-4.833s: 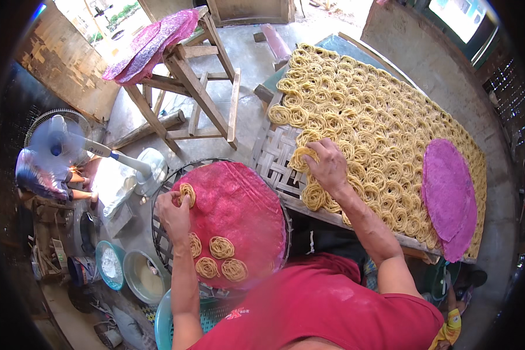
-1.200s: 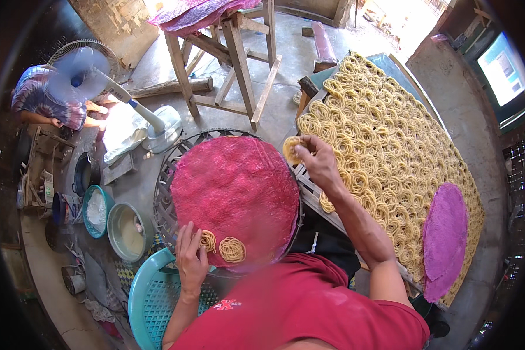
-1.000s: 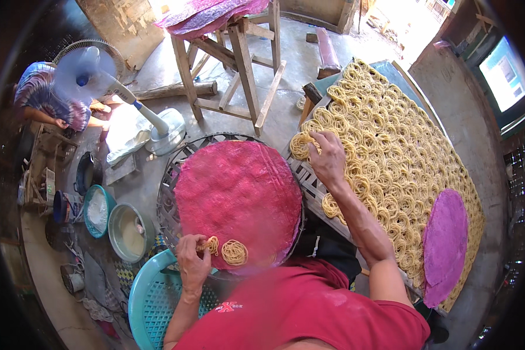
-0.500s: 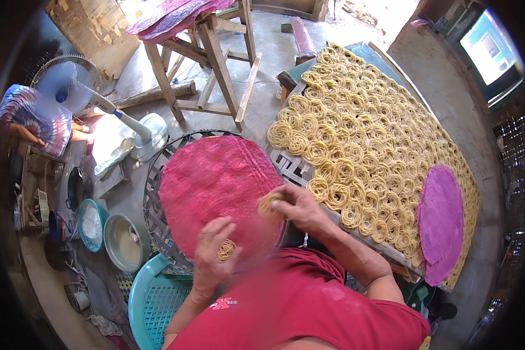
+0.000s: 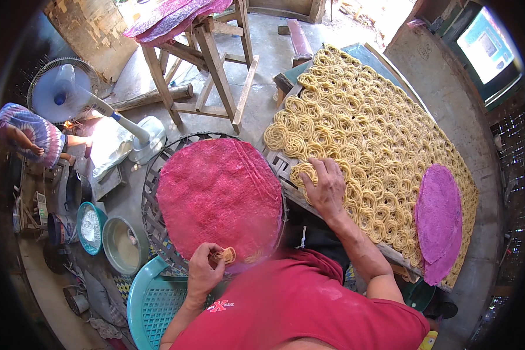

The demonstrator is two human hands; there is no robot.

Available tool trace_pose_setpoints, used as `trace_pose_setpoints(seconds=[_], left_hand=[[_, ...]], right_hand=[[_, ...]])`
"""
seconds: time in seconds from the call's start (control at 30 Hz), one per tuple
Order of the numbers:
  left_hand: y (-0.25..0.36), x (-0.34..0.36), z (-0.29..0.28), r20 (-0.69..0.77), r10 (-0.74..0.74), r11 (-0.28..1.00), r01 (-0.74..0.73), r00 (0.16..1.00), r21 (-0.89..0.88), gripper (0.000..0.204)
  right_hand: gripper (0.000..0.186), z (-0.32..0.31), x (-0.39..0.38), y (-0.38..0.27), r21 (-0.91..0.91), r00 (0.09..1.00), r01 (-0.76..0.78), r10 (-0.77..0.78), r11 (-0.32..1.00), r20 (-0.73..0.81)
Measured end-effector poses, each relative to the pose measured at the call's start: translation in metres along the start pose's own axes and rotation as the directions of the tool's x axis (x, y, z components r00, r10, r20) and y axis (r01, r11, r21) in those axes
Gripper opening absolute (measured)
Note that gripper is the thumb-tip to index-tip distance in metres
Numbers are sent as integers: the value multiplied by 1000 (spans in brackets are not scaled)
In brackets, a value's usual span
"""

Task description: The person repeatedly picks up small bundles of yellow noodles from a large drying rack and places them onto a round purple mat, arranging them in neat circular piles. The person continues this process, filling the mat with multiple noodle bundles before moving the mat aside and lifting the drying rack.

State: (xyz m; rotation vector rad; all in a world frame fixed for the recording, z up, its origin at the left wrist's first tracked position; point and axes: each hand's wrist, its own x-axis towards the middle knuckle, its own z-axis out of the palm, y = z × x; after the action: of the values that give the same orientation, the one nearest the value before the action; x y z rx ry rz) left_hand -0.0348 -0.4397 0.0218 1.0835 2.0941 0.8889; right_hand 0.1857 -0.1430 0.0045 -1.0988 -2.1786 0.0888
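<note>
My left hand (image 5: 203, 269) pinches a small coil of yellow noodle strands (image 5: 226, 255) over the near edge of a round pink sheet (image 5: 216, 192). That sheet covers an openwork round basket (image 5: 150, 195). At the near-left edge of the table my right hand (image 5: 327, 189) has thumb and fingers around a noodle nest (image 5: 303, 174), which lies beside rows of similar noodle nests (image 5: 379, 151); the fingers partly hide it. A blurred yellowish patch on the pink sheet, close to my shirt, is too unclear to name.
Purple round sheets (image 5: 440, 221) lie over the nests at right. A turquoise plastic chair (image 5: 148, 303) stands near left, with basins (image 5: 125, 245) beyond. Farther back are a fan (image 5: 64, 93), a wooden stand (image 5: 216, 64) bearing pink sheets, and a seated person (image 5: 29, 131).
My right hand has moved from over the pink sheet to the table edge, carrying a noodle nest there. My left hand has closed its fingers around the small coil.
</note>
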Motion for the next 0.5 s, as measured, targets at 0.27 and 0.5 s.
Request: trace_pose_setpoints(seconds=[0.27, 0.5], left_hand=[[66, 32, 15, 71, 283, 929, -256, 956, -267, 40], [62, 52, 27, -19, 498, 867, -498, 867, -29, 48]], right_hand=[[41, -38, -28, -69, 214, 195, -951, -103, 221, 975], [31, 3, 1, -30, 539, 596, -798, 225, 270, 771]])
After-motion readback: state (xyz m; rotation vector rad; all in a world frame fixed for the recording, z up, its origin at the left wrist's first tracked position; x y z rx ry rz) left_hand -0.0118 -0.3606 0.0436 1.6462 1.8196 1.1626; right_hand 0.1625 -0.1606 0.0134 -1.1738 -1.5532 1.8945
